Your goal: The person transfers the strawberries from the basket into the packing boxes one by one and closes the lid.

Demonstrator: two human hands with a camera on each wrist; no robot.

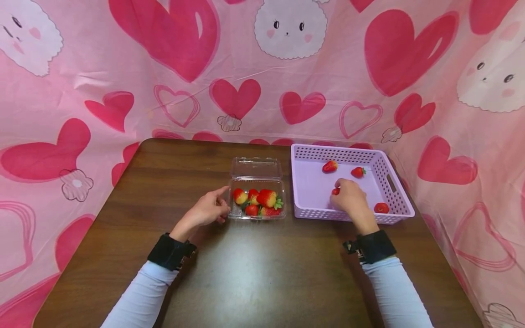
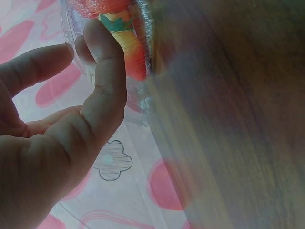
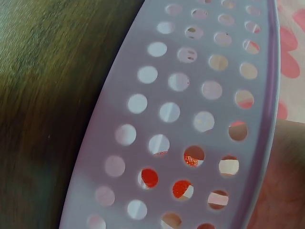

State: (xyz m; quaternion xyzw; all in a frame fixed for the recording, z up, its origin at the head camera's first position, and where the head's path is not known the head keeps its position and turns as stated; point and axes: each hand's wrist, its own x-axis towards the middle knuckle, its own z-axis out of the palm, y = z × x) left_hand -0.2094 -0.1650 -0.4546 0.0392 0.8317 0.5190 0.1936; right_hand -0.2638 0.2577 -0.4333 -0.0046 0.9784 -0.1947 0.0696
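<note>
My left hand (image 1: 208,208) is at the left side of a clear plastic clamshell box (image 1: 256,217), its fingertips touching the wall. The box lid (image 1: 256,168) is folded back. Inside lie several red and yellow strawberries (image 1: 267,198), some with green leaves. In the left wrist view, the fingers (image 2: 106,67) reach along the clear wall. My right hand (image 1: 349,197) is inside a lilac basket (image 1: 299,182) and pinches a strawberry (image 1: 336,191) between thumb and fingers. In the right wrist view, the basket wall (image 3: 157,114) hides most of that hand, with red showing through its holes.
Two more strawberries lie toward the back of the basket, one strawberry (image 1: 330,166) left of the other strawberry (image 1: 358,172). A round red fruit (image 1: 381,208) sits in its front right corner. Box and basket stand on a brown wooden table (image 1: 246,273), before a pink heart-patterned cloth (image 1: 246,59).
</note>
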